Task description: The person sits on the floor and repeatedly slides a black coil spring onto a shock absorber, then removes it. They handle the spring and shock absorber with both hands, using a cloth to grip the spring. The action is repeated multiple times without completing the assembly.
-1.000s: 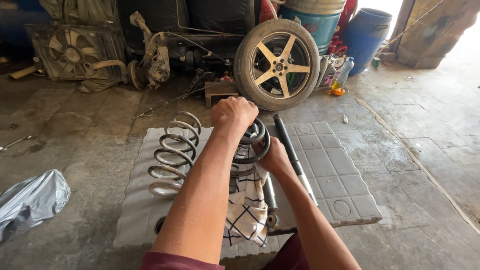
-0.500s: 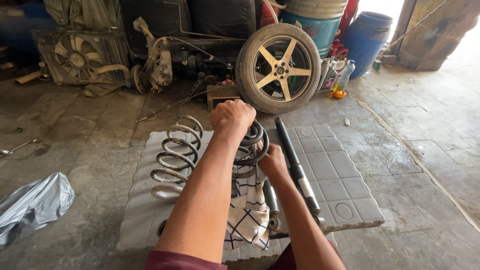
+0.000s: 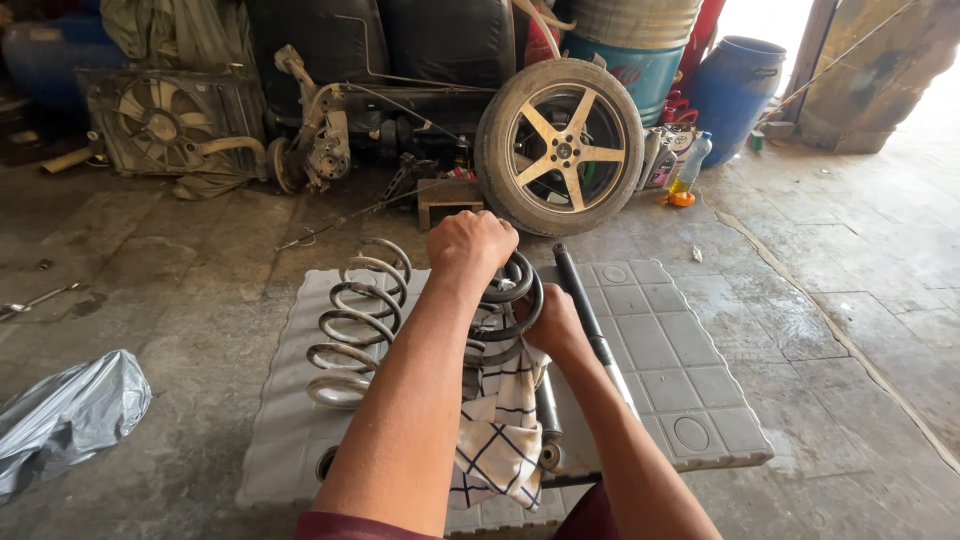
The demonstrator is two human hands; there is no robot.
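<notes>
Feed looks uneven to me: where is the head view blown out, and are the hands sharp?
Head view: daylight washes out the top right doorway beside the blue plastic barrel; left hand and right hand on the dark coil spring are sharp, evenly lit; wide-angle bending at edges.

Dark coil spring (image 3: 510,305) stands upright on grey plastic panel (image 3: 660,340), top coil under my left hand (image 3: 472,243), my right hand (image 3: 553,322) gripping its side.

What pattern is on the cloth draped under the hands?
The cloth is white with a thin dark grid of checks, seen in the head view.
</notes>
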